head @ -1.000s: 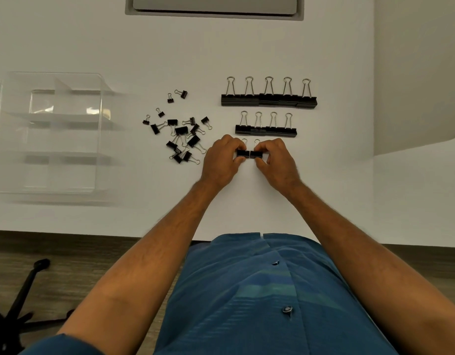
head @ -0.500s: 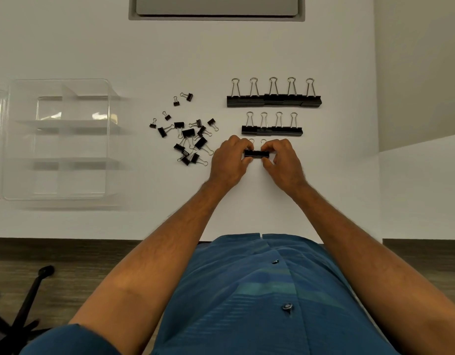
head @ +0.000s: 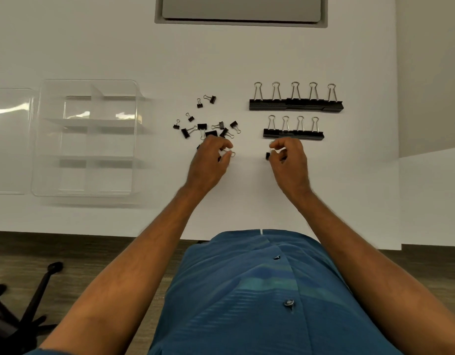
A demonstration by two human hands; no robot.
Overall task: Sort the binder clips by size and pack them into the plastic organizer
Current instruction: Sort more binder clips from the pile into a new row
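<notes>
A row of several large black binder clips (head: 295, 105) lies at the right, with a row of several medium clips (head: 293, 135) just in front of it. Loose small and mid-size clips (head: 208, 129) are scattered in the middle. The clear plastic organizer (head: 136, 139) stands at the left, its compartments holding nothing. My left hand (head: 209, 165) is at the near edge of the loose pile, fingers curled on a clip whose wire loop (head: 231, 153) shows. My right hand (head: 289, 162) sits just in front of the medium row, fingers pinched on a small black clip (head: 268, 155).
A clear lid (head: 8, 139) lies left of the organizer. A grey recessed panel (head: 241, 8) is at the table's far edge. The table's front edge runs by my body; a chair base (head: 29, 306) stands on the floor at lower left.
My hands, together on a short row of clips before, have parted. The left hand moved left to the loose pile; the right stayed near the clips in front of the medium row.
</notes>
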